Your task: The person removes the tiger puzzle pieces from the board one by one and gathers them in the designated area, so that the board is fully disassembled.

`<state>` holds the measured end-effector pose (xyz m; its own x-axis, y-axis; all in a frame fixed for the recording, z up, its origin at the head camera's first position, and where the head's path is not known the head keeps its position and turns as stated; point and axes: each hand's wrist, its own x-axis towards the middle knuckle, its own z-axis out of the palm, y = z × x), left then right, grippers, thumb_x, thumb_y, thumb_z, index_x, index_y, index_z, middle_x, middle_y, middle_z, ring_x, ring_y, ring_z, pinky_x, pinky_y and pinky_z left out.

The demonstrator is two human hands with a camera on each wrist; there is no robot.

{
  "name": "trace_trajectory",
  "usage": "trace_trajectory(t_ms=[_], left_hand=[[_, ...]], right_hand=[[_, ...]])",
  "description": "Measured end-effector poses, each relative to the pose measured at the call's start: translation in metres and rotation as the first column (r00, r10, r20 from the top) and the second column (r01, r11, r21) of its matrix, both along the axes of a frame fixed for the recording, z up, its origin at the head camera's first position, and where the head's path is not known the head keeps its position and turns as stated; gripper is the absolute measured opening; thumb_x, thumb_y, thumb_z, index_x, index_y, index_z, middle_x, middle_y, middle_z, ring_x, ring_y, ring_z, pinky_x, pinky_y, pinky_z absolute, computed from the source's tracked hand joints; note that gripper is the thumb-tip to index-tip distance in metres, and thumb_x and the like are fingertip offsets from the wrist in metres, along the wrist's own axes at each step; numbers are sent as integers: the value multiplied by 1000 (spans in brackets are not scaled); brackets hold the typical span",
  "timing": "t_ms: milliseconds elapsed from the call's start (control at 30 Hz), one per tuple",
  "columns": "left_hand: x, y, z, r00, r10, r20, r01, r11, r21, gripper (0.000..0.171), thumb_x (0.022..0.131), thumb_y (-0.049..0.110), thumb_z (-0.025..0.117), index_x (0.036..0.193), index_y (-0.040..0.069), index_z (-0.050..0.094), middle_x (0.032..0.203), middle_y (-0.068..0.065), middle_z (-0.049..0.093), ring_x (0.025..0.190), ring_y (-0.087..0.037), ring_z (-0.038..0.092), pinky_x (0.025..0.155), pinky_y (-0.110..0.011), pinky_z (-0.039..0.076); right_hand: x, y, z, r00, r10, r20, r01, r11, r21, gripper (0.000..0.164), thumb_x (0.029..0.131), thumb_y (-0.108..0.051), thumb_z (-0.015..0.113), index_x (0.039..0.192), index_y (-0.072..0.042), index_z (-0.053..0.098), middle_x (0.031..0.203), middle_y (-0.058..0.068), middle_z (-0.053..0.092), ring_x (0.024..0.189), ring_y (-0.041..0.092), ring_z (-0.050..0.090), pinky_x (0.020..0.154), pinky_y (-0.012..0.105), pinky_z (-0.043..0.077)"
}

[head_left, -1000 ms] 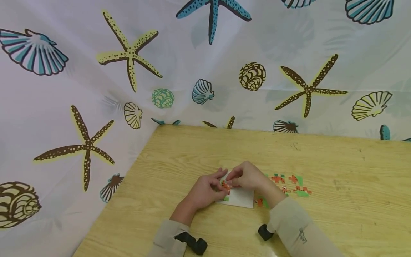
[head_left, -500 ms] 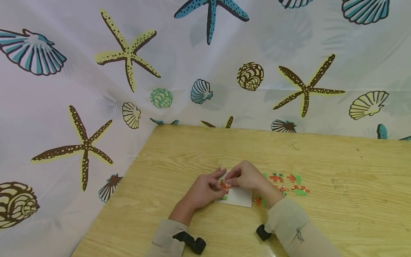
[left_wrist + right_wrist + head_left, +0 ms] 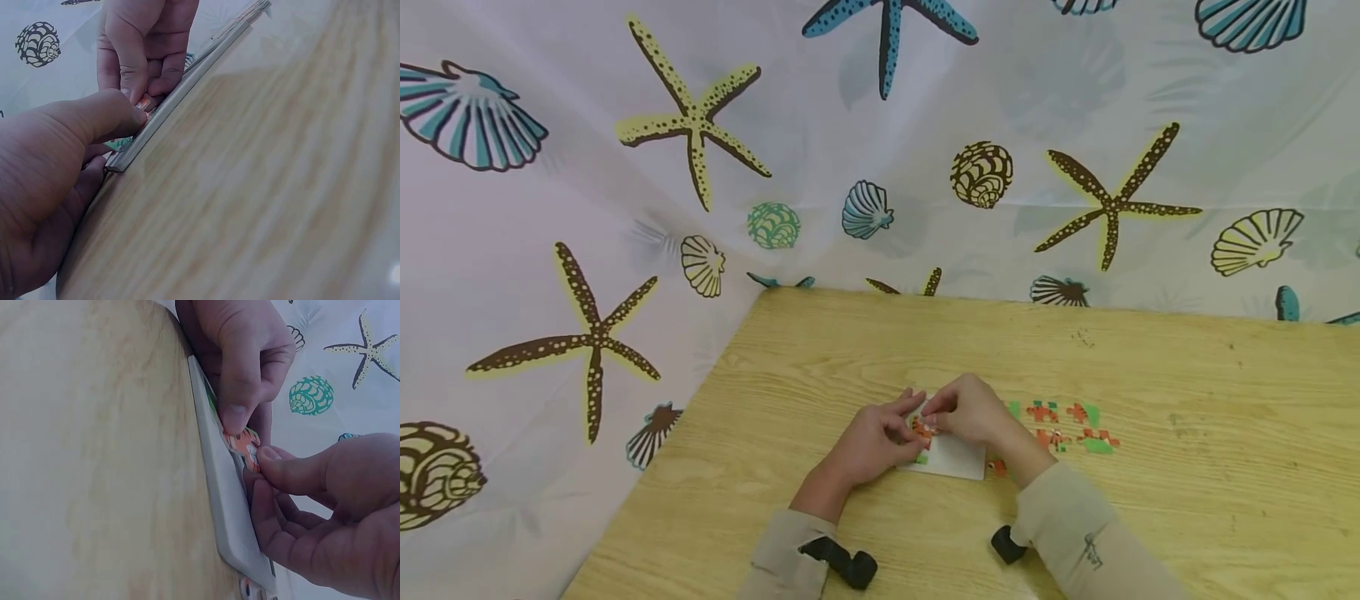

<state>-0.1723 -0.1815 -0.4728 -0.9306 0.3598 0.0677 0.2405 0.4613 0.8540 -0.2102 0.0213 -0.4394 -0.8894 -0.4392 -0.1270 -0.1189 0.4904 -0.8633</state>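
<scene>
A white puzzle board [image 3: 958, 462] lies on the wooden table with a few orange and green pieces at its left side. My left hand [image 3: 868, 442] rests at the board's left edge, its thumb on an orange striped puzzle piece [image 3: 242, 445] and the other fingers curled beside the edge. From the right, my right hand [image 3: 973, 410] pinches the far end of this piece between thumb and fingertips. The right wrist view shows the piece tilted close over the board. Fingers of both hands hide much of it in the left wrist view.
Right of the board lie several loose puzzle pieces [image 3: 1097, 442], orange and green, partly behind the right forearm. Black wrist mounts [image 3: 859, 570] sit on both sleeves. A white curtain [image 3: 820, 150] printed with starfish and shells hangs along the table's back and left edges.
Both hands stay at the same piece on the board, with barely any finger movement. The whole head view has shifted slightly.
</scene>
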Motion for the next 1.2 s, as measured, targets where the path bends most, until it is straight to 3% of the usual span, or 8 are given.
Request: trace_trajectory(t_ms=[167,433,633,933,1200], left_hand=[[-1,0,0,1000,-10,-11,10,1000,15,17,90,5,80,74,7,79,151,-12,55,152,-31,36,117,-51,40],[-1,0,2,1000,9,-14,-10,1000,-11,14,89,8,83,76,9,81,152,-10,55,152,-28,37,117,-48,41],[-3,1,0,1000,3,-17,-3,1000,-12,14,90,8,83,76,8,80,152,-11,55,151,-29,38,116,-47,41],[-4,2,0,1000,25,15,-25,1000,-8,14,89,8,83,76,10,80,152,-7,55,152,-25,36,117,-46,40],[-2,2,0,999,30,25,-30,1000,3,11,89,9,84,78,10,81,152,-7,55,152,-25,36,119,-47,37]], right_hand=[[2,-3,1,999,-37,16,37,999,-6,9,94,0,73,91,-3,81,82,2,75,73,11,62,67,23,50],[-7,6,1,993,-66,94,75,993,-88,10,95,0,74,99,2,82,93,9,79,76,11,67,68,24,54],[-11,12,1,992,-2,129,14,995,-96,12,96,-1,72,104,3,81,98,11,79,80,12,68,71,27,57],[-12,18,1,986,16,165,2,994,-108,13,97,-6,73,106,0,81,99,6,78,82,12,68,76,27,56],[-8,25,3,991,43,130,-31,995,-98,14,97,-6,73,107,0,81,99,6,78,81,10,67,75,26,55]])
